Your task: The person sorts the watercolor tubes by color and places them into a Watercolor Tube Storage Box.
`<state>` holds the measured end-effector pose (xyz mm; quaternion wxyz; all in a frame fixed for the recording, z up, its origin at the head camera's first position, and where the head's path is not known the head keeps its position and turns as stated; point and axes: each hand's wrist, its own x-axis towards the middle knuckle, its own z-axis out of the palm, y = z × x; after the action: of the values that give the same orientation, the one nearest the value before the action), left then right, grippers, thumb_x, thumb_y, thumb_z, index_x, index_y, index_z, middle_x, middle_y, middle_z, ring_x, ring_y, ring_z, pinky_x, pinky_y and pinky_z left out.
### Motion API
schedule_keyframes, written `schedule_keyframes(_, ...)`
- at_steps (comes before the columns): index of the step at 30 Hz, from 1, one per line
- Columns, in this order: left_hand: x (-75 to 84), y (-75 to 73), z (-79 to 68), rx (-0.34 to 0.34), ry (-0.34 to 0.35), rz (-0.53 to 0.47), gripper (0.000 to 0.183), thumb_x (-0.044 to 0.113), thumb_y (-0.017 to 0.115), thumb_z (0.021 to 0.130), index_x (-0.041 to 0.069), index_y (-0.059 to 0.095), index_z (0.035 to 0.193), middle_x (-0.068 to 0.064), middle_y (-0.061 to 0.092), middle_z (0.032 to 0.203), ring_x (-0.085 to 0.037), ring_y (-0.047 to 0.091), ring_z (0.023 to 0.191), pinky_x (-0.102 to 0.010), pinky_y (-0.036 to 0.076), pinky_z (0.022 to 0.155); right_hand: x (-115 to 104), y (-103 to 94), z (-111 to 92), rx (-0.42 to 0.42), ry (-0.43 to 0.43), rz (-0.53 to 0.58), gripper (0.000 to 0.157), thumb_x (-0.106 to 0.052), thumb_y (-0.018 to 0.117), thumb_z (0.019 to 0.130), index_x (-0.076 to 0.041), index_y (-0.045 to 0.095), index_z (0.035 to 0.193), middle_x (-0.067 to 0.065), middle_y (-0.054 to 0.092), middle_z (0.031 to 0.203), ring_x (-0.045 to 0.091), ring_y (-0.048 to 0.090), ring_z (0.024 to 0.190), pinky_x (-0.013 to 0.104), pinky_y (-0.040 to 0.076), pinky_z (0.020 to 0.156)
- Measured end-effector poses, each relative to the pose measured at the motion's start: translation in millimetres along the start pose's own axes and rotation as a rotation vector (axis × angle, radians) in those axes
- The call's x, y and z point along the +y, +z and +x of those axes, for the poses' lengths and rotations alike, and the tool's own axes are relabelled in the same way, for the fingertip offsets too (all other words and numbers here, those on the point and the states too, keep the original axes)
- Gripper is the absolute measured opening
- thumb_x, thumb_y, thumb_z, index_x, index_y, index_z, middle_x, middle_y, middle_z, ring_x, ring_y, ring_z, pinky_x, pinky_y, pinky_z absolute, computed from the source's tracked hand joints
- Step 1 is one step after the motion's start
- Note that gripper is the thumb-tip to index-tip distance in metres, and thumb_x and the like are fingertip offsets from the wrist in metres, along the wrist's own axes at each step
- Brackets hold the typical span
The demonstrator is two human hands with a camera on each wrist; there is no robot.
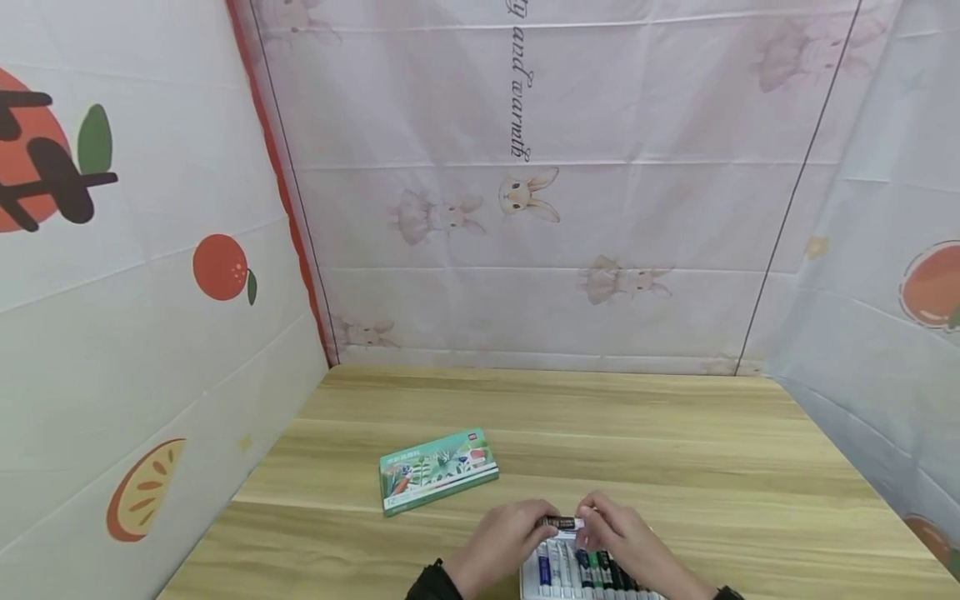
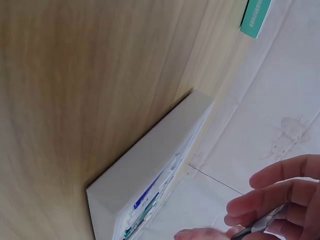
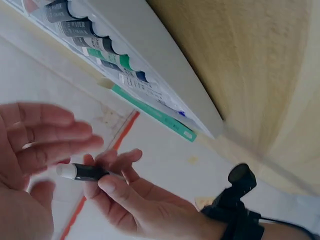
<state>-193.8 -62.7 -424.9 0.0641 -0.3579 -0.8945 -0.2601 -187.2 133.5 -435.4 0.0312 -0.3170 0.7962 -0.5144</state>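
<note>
Between its thumb and fingers, my left hand (image 1: 504, 537) pinches a small paint tube (image 3: 90, 172) with a dark label and a white cap. The cap points toward my right hand (image 1: 626, 537), whose fingers are extended around the cap end in the right wrist view, thumb apart from them. Just below both hands lies a white tray (image 1: 529, 575) of paint tubes in a row, with blue, green and dark labels. In the left wrist view, the curled fingers (image 2: 265, 197) of my left hand partly hide the tube.
A green illustrated box (image 1: 438, 471) lies on the wooden table (image 1: 337, 517), left of and beyond the tray. Printed cloth walls (image 1: 480, 317) enclose the table at the back and both sides. A dark strap with a camera (image 3: 240, 200) sits on my left wrist.
</note>
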Motion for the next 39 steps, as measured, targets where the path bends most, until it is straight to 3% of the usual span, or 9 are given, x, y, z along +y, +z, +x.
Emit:
schedule_keyframes(8,-3.5,2.2,-1.9,0.014,-0.001,0.012,0.021,0.031,0.045,0.083,0.018,0.058,0.093,0.015,0.055,0.083,0.007,0.047,0.071,-0.012,0.038,0.055,4,1.9,-2,-0.016,0.032,-0.181,0.022,-0.021,0.033,0.09,-0.01,0.048,0.078,-0.001,0.055,0.065,0.012,0.053,0.058,0.024,0.043,0.048)
schedule_keyframes(15,-2.8,1.9,-1.1,-0.036,0.001,-0.013,0.023,0.033,0.046,0.081,0.019,0.058,0.094,0.017,0.054,0.083,0.007,0.047,0.072,-0.012,0.038,0.055,-6,3.3,-2,-0.032,0.004,-0.203,0.017,-0.017,0.034,0.09,-0.013,0.044,0.076,-0.002,0.047,0.057,0.001,0.04,0.049,0.018,0.037,0.043)
schedule_keyframes(18,-2.2,2.1,-0.5,-0.062,-0.006,-0.036,0.019,0.028,0.052,0.079,0.019,0.059,0.094,0.017,0.055,0.083,0.007,0.048,0.073,-0.012,0.039,0.057,-9,3.3,-5,-0.07,0.037,-0.176,0.02,-0.017,0.033,0.09,-0.012,0.043,0.074,-0.005,0.04,0.052,-0.001,0.033,0.044,0.018,0.034,0.041)
schedule_keyframes(22,-2.9,3.8,-0.5,-0.069,0.036,-0.033,0.018,0.022,0.057,0.076,0.017,0.06,0.093,0.015,0.056,0.081,0.008,0.047,0.07,-0.01,0.038,0.056,-1,2.5,-8,-0.115,0.083,-0.137,0.022,-0.021,0.031,0.091,-0.009,0.044,0.077,-0.009,0.037,0.051,0.0,0.033,0.043,0.019,0.033,0.039)
schedule_keyframes(26,-5.1,4.9,-1.8,-0.061,0.046,-0.044,0.018,0.023,0.054,0.077,0.017,0.059,0.094,0.016,0.055,0.081,0.008,0.047,0.07,-0.009,0.038,0.055,-2,-0.9,-7,-0.091,0.076,-0.209,0.022,-0.024,0.032,0.09,-0.013,0.047,0.079,-0.01,0.041,0.053,0.001,0.038,0.045,0.019,0.035,0.041)
schedule_keyframes(28,-6.4,4.7,-2.6,-0.051,0.036,-0.037,0.019,0.026,0.052,0.079,0.017,0.059,0.095,0.016,0.055,0.082,0.007,0.047,0.072,-0.01,0.039,0.057,-3,-3.2,-6,-0.047,0.05,-0.215,0.017,-0.023,0.035,0.089,-0.015,0.049,0.085,-0.008,0.047,0.062,0.004,0.045,0.052,0.02,0.039,0.045)
schedule_keyframes(30,-7.2,3.5,-3.0,-0.042,0.025,-0.03,0.021,0.028,0.049,0.08,0.018,0.058,0.095,0.016,0.055,0.084,0.006,0.048,0.074,-0.012,0.039,0.058,-2,-5.2,-4,-0.014,-0.04,-0.198,0.011,-0.016,0.04,0.088,-0.014,0.05,0.093,-0.004,0.052,0.075,0.009,0.05,0.061,0.022,0.042,0.05)
schedule_keyframes(35,-6.7,0.2,-3.0,-0.06,0.076,0.004,0.029,0.035,0.038,0.084,0.019,0.056,0.101,0.015,0.054,0.089,0.005,0.048,0.08,-0.012,0.039,0.063,0,-5.1,-1,-0.054,-0.319,-0.166,0.029,0.0,0.051,0.079,-0.01,0.048,0.106,0.002,0.051,0.094,0.014,0.052,0.078,0.024,0.046,0.059)
schedule_keyframes(39,-4.1,-2.2,-2.8,-0.094,0.124,-0.009,0.034,0.035,0.032,0.086,0.019,0.054,0.106,0.014,0.054,0.093,0.004,0.047,0.084,-0.012,0.039,0.066,0,-3.5,4,-0.049,-0.349,-0.142,0.027,-0.001,0.053,0.078,-0.011,0.051,0.103,-0.001,0.053,0.093,0.012,0.052,0.082,0.023,0.046,0.06)
